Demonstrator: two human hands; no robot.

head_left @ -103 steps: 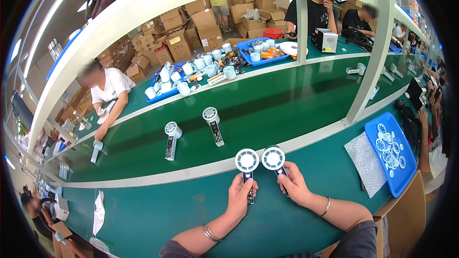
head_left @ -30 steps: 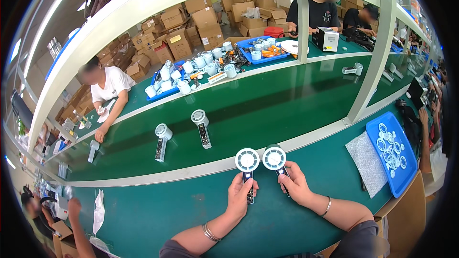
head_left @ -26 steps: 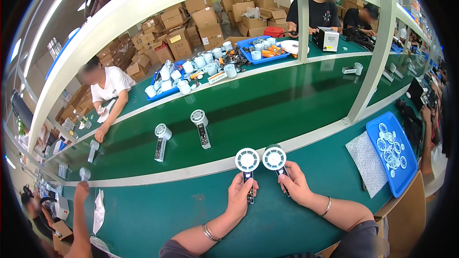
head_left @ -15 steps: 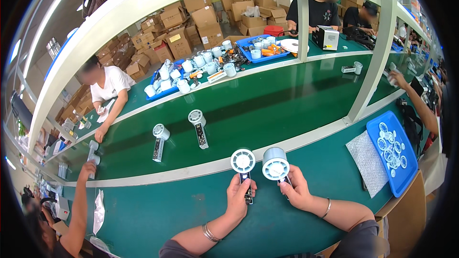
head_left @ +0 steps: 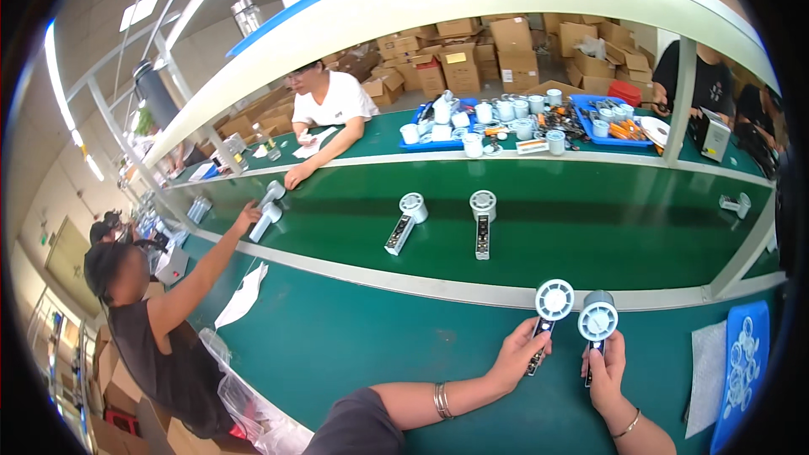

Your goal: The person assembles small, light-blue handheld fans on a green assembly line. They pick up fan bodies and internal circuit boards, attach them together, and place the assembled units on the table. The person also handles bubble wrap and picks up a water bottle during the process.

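1. Green bench [head_left: 379, 362] stretches before me; beyond its pale rail [head_left: 438, 288] runs a wide green strip [head_left: 573, 227].
2. My left hand [head_left: 521, 347] is closed around the handle of the left unit [head_left: 554, 299], a round slotted head on a stem whose dark strip of small parts lies exposed.
3. My right hand [head_left: 608, 364] is likewise closed on the handle of the right unit [head_left: 598, 321], thumb along its front. Both units are above the bench near the rail, their heads just beside each other, apart, slotted faces turned my way.
4. I judge the step in hand to be holding the pair side by side in view. Any move from here calls, I think, for a steady grip that doesn't press on the exposed parts.
5. Two similar units, one straight ahead [head_left: 483, 202] and one further left [head_left: 411, 205], lie apart on the strip.
6. To my right, a blue tray [head_left: 763, 341] contains loose white rings; a bubble-wrap sheet [head_left: 706, 375] is just beside it.
7. Across the strip, another blue tray [head_left: 421, 148] has pale cups in it; a third blue tray [head_left: 624, 141] holds cups and orange pieces.
8. Further back, cardboard boxes [head_left: 516, 59] are piled up; I cannot tell their contents.
9. At far left, a co-worker's hand [head_left: 249, 216] reaches over the strip beside more pale units [head_left: 267, 221].
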